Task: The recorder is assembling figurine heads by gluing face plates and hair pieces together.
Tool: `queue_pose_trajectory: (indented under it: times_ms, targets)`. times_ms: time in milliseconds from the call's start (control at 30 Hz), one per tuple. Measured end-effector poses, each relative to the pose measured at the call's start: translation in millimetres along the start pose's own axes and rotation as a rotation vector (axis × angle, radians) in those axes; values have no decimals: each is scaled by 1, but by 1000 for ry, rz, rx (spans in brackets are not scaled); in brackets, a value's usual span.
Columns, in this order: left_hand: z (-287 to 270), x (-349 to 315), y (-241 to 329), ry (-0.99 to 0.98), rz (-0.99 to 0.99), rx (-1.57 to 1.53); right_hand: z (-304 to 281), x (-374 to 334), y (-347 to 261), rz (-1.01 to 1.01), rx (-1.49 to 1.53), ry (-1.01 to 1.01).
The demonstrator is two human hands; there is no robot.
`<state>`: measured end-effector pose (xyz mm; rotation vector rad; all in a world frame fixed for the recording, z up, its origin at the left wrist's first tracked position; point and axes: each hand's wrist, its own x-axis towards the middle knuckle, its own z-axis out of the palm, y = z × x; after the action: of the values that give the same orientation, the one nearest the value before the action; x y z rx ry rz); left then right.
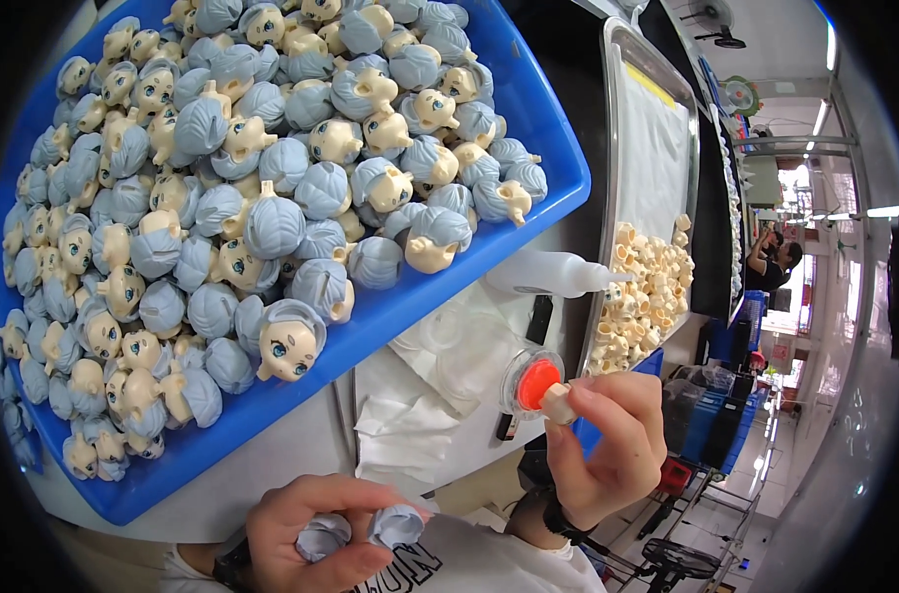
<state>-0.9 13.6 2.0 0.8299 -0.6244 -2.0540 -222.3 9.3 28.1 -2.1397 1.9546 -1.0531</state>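
Note:
My left hand (277, 534) is closed around two hollow grey-blue doll hair pieces (323, 537), their cupped sides facing up. Between the thumb and fingertips of my right hand (617, 450) is a small cream hollow plastic part (559, 404). That part is just beside a round clear container (514, 381) with a red disc (536, 381) inside; whether they touch I cannot tell. Many similar cream parts (642, 296) lie heaped at the near end of a metal tray (609, 119). Doll heads with grey-blue hair (289, 341) fill a large blue bin (543, 198) at the left.
A white squeeze bottle (548, 273) lies between bin and tray, its nozzle over the tray's edge. White cloths (405, 435) and a clear plastic bag rest on the table. Farther right are a fan (682, 558), blue crates and a person (771, 259) in the background.

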Motion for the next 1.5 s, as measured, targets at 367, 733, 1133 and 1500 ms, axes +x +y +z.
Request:
queue_pose_trajectory:
  times_ms: [367, 733, 1133, 1500]
  targets:
    - [-9, 11, -13, -138, 152, 301, 19, -35, -5, -211, 636, -32]
    - [-16, 9, -10, -205, 164, 382, 26, -26, -24, -207, 503, -234]
    - [-19, 7, -4, -307, -101, 397, 18, -20, -34, -365, 197, -158]
    - [-2, -4, 10, -150, -59, -104, -10, -37, 2, -313, 439, 129]
